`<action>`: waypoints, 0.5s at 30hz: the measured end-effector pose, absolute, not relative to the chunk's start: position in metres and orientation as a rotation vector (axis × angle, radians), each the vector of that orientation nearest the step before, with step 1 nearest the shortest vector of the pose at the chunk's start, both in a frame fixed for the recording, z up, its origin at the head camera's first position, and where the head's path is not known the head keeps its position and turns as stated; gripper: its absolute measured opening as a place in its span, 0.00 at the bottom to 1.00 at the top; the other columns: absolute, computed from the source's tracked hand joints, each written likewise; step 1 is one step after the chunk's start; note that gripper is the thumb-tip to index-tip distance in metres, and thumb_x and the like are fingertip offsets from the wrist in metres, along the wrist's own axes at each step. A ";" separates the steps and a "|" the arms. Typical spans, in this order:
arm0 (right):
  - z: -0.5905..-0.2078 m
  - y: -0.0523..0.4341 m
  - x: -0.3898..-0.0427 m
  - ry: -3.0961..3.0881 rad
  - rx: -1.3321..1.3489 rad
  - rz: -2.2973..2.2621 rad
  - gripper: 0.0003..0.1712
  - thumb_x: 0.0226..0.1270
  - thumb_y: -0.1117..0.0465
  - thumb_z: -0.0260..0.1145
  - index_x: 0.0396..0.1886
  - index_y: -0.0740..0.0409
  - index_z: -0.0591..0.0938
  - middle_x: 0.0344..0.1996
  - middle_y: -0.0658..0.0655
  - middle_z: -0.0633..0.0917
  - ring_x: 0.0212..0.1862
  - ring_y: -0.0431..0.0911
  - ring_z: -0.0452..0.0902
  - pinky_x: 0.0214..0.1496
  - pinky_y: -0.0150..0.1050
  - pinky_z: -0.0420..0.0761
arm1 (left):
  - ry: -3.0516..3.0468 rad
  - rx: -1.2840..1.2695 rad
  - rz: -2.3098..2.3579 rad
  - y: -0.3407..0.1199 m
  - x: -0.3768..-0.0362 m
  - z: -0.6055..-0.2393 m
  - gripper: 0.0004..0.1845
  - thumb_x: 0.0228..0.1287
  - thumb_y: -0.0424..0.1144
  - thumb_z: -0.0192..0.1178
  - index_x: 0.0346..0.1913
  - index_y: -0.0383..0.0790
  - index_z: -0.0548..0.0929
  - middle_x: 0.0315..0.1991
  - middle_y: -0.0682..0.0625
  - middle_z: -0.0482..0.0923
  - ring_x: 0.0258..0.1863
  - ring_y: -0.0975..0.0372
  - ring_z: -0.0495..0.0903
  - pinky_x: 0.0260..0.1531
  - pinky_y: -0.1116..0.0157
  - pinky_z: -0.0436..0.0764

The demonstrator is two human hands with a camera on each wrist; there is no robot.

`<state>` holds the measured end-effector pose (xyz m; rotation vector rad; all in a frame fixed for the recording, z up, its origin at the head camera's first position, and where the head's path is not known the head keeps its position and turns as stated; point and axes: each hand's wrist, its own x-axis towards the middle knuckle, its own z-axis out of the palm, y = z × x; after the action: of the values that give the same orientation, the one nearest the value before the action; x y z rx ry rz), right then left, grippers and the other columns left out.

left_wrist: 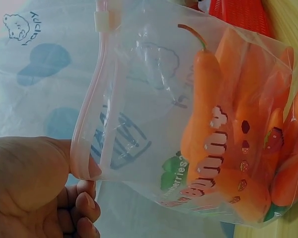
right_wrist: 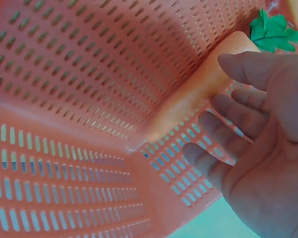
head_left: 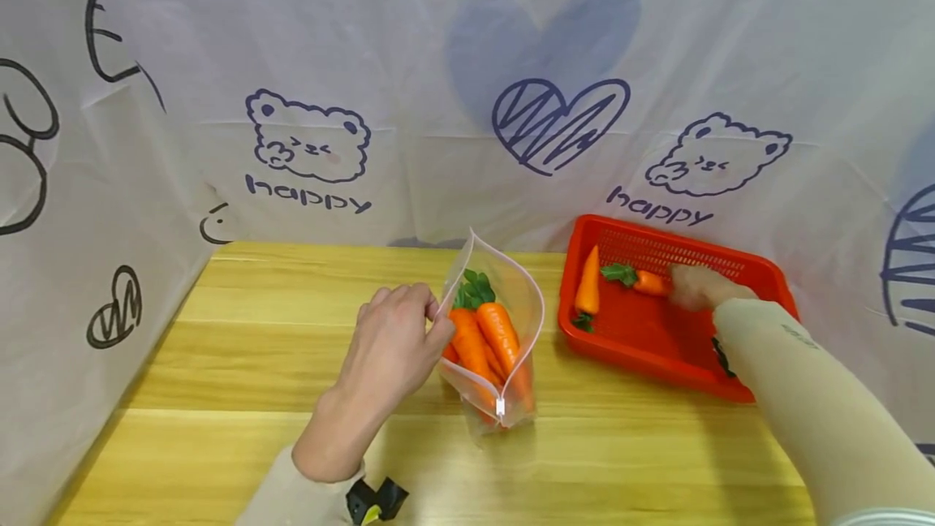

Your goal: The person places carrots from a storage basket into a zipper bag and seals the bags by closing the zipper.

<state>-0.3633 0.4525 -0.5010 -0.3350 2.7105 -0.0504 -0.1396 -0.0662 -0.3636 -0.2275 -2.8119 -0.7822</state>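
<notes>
My left hand [head_left: 394, 339] pinches the left rim of a clear zip bag [head_left: 527, 299], whose mouth gapes wide. Thumb and forefinger hold the zip strip in the left wrist view, the other fingers curled below. Several orange carrots [head_left: 469, 343] with green tops stand inside the bag, seen through its printed side. Over in the red basket [head_left: 628, 357], my right hand [head_left: 704, 286] is at a leafy carrot [head_left: 650, 283]. In the right wrist view its fingers are spread and relaxed beside this carrot [right_wrist: 193, 87], and the thumb overlaps the leafy end.
Another carrot [head_left: 588, 286] lies at the basket's left end. Dark green leaves [head_left: 723, 357] show partly behind my right forearm. The wooden table [head_left: 277, 347] meets a hanging printed cloth [head_left: 424, 104] at the back and on the left. A white slider [head_left: 500, 407] sits on the bag's zip.
</notes>
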 end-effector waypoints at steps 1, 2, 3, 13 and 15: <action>-0.498 0.449 -0.363 2.699 -0.315 -0.062 0.15 0.63 0.60 0.65 0.44 0.65 0.78 0.33 0.61 0.81 0.37 0.56 0.77 0.47 0.54 0.80 | -2.811 -0.229 -0.783 -0.066 -0.140 -0.364 0.06 0.62 0.39 0.63 0.29 0.45 0.78 0.25 0.52 0.76 0.31 0.54 0.71 0.36 0.59 0.68; -0.495 0.445 -0.361 2.696 -0.295 -0.073 0.13 0.63 0.59 0.66 0.42 0.63 0.79 0.32 0.59 0.81 0.35 0.54 0.76 0.45 0.53 0.80 | -2.810 -0.230 -0.781 -0.066 -0.140 -0.364 0.06 0.62 0.39 0.63 0.29 0.45 0.78 0.25 0.52 0.76 0.31 0.54 0.71 0.36 0.59 0.68; -0.489 0.440 -0.359 2.681 -0.294 -0.080 0.13 0.63 0.59 0.67 0.42 0.64 0.80 0.32 0.59 0.82 0.35 0.54 0.77 0.45 0.52 0.80 | -2.809 -0.230 -0.781 -0.066 -0.140 -0.364 0.06 0.62 0.39 0.63 0.29 0.45 0.78 0.25 0.52 0.75 0.31 0.54 0.71 0.36 0.59 0.68; -0.447 0.396 -0.327 2.597 -0.289 -0.057 0.09 0.65 0.56 0.69 0.33 0.57 0.80 0.27 0.54 0.76 0.32 0.50 0.72 0.39 0.46 0.73 | -2.821 -0.234 -0.790 -0.067 -0.141 -0.363 0.07 0.63 0.39 0.63 0.30 0.44 0.78 0.25 0.52 0.75 0.31 0.54 0.71 0.36 0.59 0.68; -0.449 0.400 -0.333 2.610 -0.305 -0.027 0.13 0.64 0.54 0.70 0.34 0.58 0.80 0.29 0.56 0.78 0.33 0.52 0.74 0.42 0.49 0.76 | -2.824 -0.231 -0.795 -0.068 -0.141 -0.363 0.07 0.64 0.40 0.63 0.30 0.44 0.78 0.25 0.52 0.75 0.31 0.54 0.71 0.36 0.59 0.68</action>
<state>-0.3327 0.3996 -0.4490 -0.3055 2.6103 -0.0274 -0.1410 -0.0676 -0.3632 -0.2315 -2.8244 -0.7953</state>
